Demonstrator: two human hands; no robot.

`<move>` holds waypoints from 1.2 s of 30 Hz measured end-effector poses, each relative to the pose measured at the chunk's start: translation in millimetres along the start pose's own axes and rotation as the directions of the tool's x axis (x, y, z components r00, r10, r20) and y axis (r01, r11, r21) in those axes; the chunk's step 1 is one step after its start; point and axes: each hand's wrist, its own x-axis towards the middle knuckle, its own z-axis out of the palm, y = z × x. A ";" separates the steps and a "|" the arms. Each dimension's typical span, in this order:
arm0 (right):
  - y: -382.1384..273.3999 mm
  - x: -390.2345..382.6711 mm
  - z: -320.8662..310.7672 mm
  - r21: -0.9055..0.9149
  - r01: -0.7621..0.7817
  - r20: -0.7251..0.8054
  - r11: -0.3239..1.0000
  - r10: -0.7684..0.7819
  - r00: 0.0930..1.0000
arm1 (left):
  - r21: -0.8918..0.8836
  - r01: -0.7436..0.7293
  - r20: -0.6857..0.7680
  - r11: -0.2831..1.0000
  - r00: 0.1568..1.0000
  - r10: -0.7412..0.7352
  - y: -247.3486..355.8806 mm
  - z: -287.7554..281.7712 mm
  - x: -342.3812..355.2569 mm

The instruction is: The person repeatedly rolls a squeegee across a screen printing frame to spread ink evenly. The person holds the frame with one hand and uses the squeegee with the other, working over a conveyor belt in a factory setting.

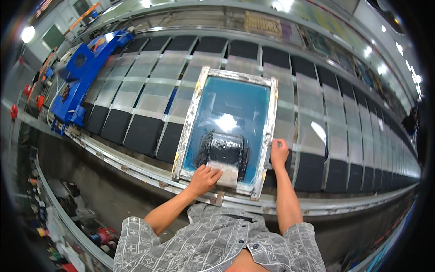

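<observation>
A screen printing frame (274, 102) with a pale, worn rim and blue mesh (235, 97) lies in front of me. My left hand (205, 180) is closed on the pale, flat handle of a squeegee (226, 173) at the near end of the mesh. Wet black ink (226, 144) spreads just beyond the squeegee, with a thicker smear on its left. At the frame's right rim my right hand (279, 153) has its fingers curled closed against the edge. The squeegee's blade is hidden from view.
Long rows of black fabric panels (144, 136) lie on boards to both sides. A metal rail (149, 177) runs along the near edge. A blue machine (86, 68) stands at the left. Containers and clutter (102, 238) sit low at the left. A white piece (318, 131) lies right of the frame.
</observation>
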 end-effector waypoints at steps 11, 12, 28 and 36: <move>-28.8 35.0 -148.0 0.051 0.328 -0.136 0.943 -0.319 0.938 | -0.403 0.634 -0.410 0.660 0.520 -0.749 65.8 -3.2 84.7; -29.1 33.5 -161.8 0.055 0.345 -0.152 0.937 -0.334 0.930 | -0.250 0.764 -0.516 0.595 0.414 -0.750 63.1 -0.4 77.0; 86.8 -65.7 -274.1 0.162 0.356 -0.568 0.920 -0.208 0.797 | -0.953 0.294 0.262 -0.073 0.678 -0.686 123.6 -85.5 39.6; 181.1 -251.8 -255.6 0.285 0.296 -0.578 0.912 -0.083 0.812 | -0.924 0.247 0.381 -0.291 0.609 -0.695 164.6 -49.3 -145.6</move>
